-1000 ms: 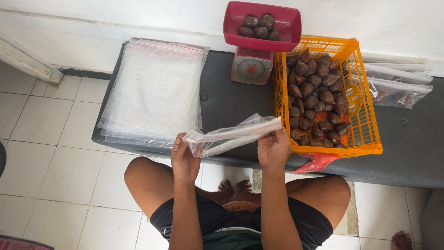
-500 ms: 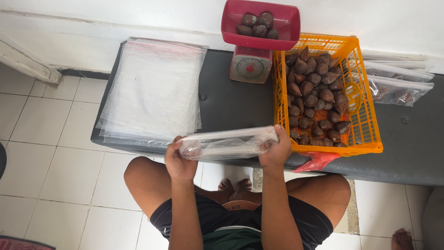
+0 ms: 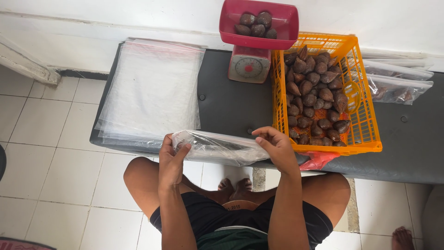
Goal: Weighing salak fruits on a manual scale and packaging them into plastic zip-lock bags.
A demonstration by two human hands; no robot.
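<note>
From the head camera I see both of my hands holding a clear plastic bag [image 3: 217, 147] stretched between them, just over the near edge of the dark padded bench [image 3: 222, 102]. My left hand [image 3: 171, 159] is closed on the bag's left end, thumb on top and fingers curled under the film. My right hand [image 3: 277, 148] pinches the bag's right end, fingers bent down over it, right beside the near left corner of the orange crate [image 3: 365, 139]. The bag looks empty and lies roughly level, sagging slightly in the middle.

The crate sits on the bench toward its right side and is filled with brown scaly fruit [image 3: 314, 97]. A scrap of red plastic [image 3: 319, 159] pokes out beneath its near edge. At the far edge of the bench, touching the crate's far left corner, stands a small red kitchen scale [image 3: 249, 65] with a red tray [image 3: 259, 23] holding a few of the same fruit. A stack of flat clear bags [image 3: 152, 92] covers the left end of the bench. At the right end lie filled bags [image 3: 397, 83] of fruit. My knees and bare feet show over the white floor tiles [image 3: 41, 139].
</note>
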